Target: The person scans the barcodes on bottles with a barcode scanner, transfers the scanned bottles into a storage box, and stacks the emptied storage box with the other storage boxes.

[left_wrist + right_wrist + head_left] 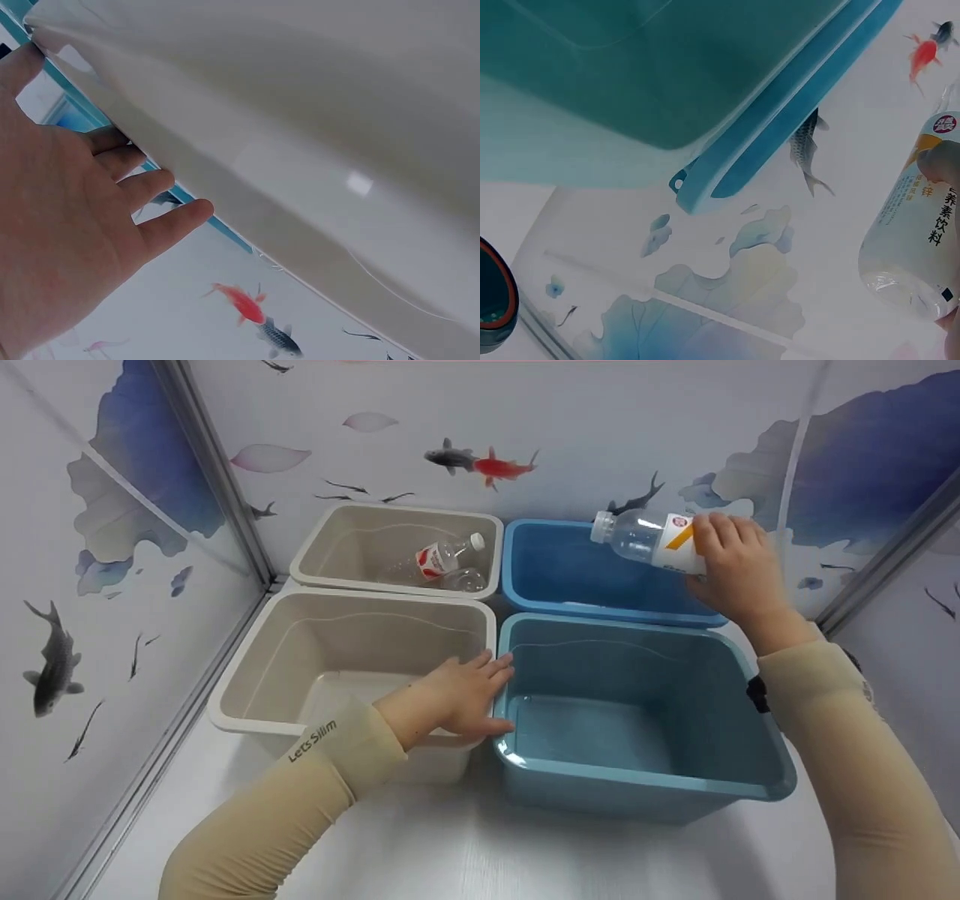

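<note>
My right hand (739, 566) grips a clear plastic bottle (641, 536) with a white and orange label. The bottle lies nearly level above the blue bin (577, 574), its uncapped-looking or clear-topped neck pointing left. In the right wrist view the bottle's base (907, 289) shows at the right edge, with a thumb on the label. My left hand (469, 697) rests on the rim of the front beige bin (225, 705), beside the teal bin (622, 791). Its fingers are extended along that rim in the left wrist view.
The back beige bin (315, 544) holds a white-capped bottle with a red and white label (435, 561) and another clear bottle (466, 580). The four-sided bins stand close together on a white table (450, 847). Printed walls with metal frame posts (217, 472) enclose them.
</note>
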The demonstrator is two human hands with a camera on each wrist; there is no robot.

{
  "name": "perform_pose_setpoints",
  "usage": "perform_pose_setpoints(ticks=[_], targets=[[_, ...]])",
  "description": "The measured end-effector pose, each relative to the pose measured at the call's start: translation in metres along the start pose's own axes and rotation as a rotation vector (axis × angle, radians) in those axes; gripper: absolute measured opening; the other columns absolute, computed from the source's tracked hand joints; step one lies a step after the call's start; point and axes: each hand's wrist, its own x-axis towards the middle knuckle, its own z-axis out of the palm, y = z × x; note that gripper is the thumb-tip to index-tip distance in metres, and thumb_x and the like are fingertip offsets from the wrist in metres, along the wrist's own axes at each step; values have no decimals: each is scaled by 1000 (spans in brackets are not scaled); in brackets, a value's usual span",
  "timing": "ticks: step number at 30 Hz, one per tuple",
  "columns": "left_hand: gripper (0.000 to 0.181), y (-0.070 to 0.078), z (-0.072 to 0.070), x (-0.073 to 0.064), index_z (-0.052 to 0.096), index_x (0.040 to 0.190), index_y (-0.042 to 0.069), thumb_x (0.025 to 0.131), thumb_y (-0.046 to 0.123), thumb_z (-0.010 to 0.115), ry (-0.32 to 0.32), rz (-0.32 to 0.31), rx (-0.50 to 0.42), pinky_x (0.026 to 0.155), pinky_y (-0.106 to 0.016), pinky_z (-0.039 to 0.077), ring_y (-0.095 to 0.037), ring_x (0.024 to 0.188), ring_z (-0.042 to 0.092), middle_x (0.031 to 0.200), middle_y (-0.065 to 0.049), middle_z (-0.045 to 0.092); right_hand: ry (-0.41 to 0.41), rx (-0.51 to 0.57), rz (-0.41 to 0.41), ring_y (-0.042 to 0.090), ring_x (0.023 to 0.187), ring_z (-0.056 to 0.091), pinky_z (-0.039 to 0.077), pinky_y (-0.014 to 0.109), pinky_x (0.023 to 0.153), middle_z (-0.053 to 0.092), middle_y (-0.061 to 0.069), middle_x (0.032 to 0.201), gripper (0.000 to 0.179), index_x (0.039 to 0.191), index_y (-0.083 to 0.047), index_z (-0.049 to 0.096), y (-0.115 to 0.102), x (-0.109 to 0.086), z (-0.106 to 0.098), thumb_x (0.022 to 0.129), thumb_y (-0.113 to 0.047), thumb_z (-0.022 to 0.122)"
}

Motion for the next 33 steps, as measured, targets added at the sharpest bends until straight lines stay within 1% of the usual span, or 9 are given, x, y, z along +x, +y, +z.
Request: perform_pose_setpoints(ticks=[9,13,16,22,27,30,33], targets=[[80,0,-1,1,17,151,17,89,58,45,-3,9,15,114,-52,19,-24,147,8,159,0,8,-90,51,-19,45,113,46,36,59,101,50,26,126,69,128,2,42,-11,6,11,69,-4,77],[80,0,-1,1,17,151,18,89,59,45,-1,5,12,114,-51,19,-23,147,7,159,2,8,-163,60,-4,45,114,45,34,59,102,49,26,128,71,130,1,41,-15,8,16,69,-5,78],[80,0,0,2,16,151,18,89,59,45,-3,8,7,114,-52,19,-23,147,6,159,2,7,-223,48,2,45,115,45,34,60,102,49,25,128,71,130,1,41,-18,10,18,69,-6,78],[80,0,-2,1,16,151,18,89,59,45,-7,7,3,114,-52,19,-23,147,7,159,1,8,-331,30,2,46,116,45,32,60,103,49,25,130,70,132,2,40,-23,15,22,73,-10,76],[80,0,-2,0,17,151,17,89,59,45,-6,7,5,114,-52,19,-24,147,7,159,0,8,-425,34,33,46,119,42,30,61,105,47,25,133,70,134,0,38,-28,19,27,76,-13,75],[80,0,-2,1,17,151,17,89,59,45,-1,9,11,113,-52,20,-24,147,8,159,0,9,-465,29,34,45,118,43,31,59,104,48,25,131,67,132,0,40,-32,21,31,77,-16,74],[80,0,-1,2,17,151,17,89,59,45,5,11,20,113,-52,21,-24,147,8,159,0,9,-484,20,15,44,114,47,34,57,102,52,25,125,63,128,1,43,-34,23,35,77,-20,74]])
